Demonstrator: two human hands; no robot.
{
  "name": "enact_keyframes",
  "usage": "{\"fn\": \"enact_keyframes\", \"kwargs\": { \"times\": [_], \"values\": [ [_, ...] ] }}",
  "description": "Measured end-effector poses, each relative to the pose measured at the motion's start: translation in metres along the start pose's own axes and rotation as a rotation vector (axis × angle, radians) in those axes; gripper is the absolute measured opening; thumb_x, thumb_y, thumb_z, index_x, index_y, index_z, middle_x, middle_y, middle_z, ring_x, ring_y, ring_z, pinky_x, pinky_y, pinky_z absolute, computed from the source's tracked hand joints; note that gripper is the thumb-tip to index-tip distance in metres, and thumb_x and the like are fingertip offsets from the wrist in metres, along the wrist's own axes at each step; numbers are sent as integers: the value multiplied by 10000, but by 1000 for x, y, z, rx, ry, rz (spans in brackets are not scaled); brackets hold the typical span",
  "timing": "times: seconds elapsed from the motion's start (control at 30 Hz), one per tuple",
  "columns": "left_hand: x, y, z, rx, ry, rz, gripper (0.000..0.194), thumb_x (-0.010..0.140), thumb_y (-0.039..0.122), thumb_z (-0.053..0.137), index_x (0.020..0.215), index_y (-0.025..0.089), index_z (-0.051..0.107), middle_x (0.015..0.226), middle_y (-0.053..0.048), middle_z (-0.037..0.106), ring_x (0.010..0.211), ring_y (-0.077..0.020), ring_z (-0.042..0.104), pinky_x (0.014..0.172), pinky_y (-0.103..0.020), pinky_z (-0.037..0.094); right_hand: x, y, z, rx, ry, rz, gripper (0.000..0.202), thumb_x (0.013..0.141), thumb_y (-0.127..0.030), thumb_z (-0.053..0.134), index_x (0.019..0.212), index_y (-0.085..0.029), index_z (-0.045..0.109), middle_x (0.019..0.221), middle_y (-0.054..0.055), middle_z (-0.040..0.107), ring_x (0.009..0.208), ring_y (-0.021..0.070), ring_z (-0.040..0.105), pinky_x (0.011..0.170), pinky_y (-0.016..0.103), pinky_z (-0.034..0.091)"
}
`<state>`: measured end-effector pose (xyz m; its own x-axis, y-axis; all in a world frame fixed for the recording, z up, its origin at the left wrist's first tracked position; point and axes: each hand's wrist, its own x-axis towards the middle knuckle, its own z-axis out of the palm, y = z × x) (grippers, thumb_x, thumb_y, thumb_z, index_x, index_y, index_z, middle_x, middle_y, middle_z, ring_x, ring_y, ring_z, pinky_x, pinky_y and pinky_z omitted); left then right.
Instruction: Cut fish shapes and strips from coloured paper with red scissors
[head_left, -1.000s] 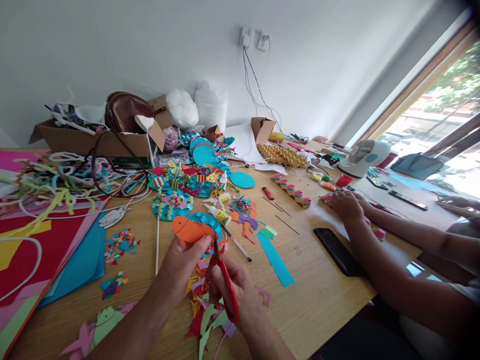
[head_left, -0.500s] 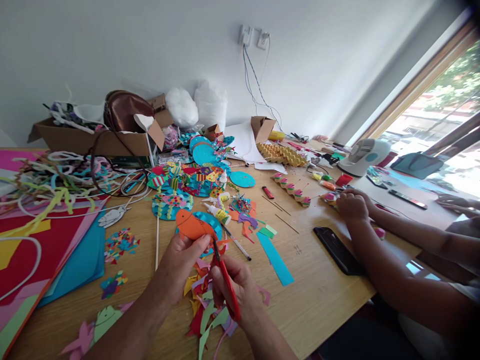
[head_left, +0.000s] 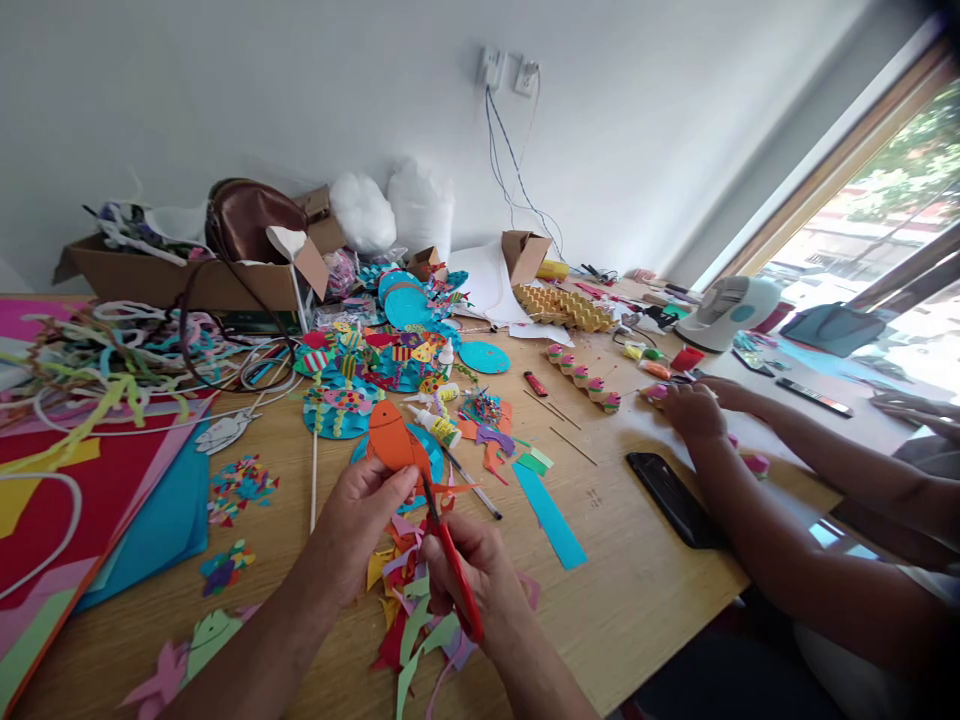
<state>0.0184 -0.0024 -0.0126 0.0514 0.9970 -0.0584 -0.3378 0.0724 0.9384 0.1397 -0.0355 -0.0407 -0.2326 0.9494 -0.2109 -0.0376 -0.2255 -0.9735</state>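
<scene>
Between the thumb and fingers of my left hand (head_left: 369,515) is an orange paper fish (head_left: 391,436), its drawn outline showing and its head tilted up and away. My right hand (head_left: 474,570) is closed round the red handles of a pair of scissors (head_left: 454,570). Their dark blades meet the paper at the fish's lower right edge, where a thin orange strip (head_left: 455,488) sticks out. Beneath my hands lies a heap of coloured paper scraps (head_left: 412,610). Behind the fish sits a blue paper disc (head_left: 427,446).
Glue bottles (head_left: 437,428) and a pen (head_left: 474,484) lie just beyond my hands. Stacked coloured paper (head_left: 150,530) and pipe cleaners (head_left: 127,350) are at left. A black phone (head_left: 672,500) lies at right, near another person's hands (head_left: 694,405). A cardboard box (head_left: 172,285) stands behind.
My left hand has turned the orange fish more upright. The thin strip now sticks out further right past the blades. The other person's hands have shifted slightly.
</scene>
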Motion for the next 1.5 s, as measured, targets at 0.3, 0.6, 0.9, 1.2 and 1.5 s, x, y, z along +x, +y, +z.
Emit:
{"fn": "enact_keyframes", "kwargs": {
  "times": [0.3,0.6,0.9,1.2,1.5],
  "values": [
    [0,0,-2,36,-40,44,78,714,226,581,664,202,635,565,66,569,570,-92,503,560,-173,396,-1,5,-4,-34,-13,6,350,692,-449,589,554,-174,422,376,-80,408,310,46,395,308,137,291],
    [0,-1,-8,230,-20,77,128,737,279,552,668,188,609,594,49,549,583,-115,487,570,-202,393,1,8,-7,-61,-27,-44,413,680,-521,595,556,-171,414,384,-73,407,307,46,394,302,137,259],
    [2,5,-5,305,-52,95,118,718,252,541,667,192,628,615,39,584,591,-118,499,578,-206,408,-2,5,-5,-34,-67,-41,437,701,-575,544,598,-166,431,440,-66,415,358,52,417,351,150,308],
    [0,8,-1,265,-56,94,115,696,235,542,670,194,646,600,42,585,578,-121,501,560,-208,407,-1,8,-8,-37,-58,-41,438,702,-572,546,584,-166,430,406,-67,425,336,48,404,336,145,288],
    [0,7,-5,262,-100,58,142,741,252,528,746,208,662,682,24,618,656,-139,524,638,-230,416,-3,7,-8,-45,-52,14,460,673,-600,552,582,-163,441,385,-66,433,320,46,402,323,141,276]
  ]
}}
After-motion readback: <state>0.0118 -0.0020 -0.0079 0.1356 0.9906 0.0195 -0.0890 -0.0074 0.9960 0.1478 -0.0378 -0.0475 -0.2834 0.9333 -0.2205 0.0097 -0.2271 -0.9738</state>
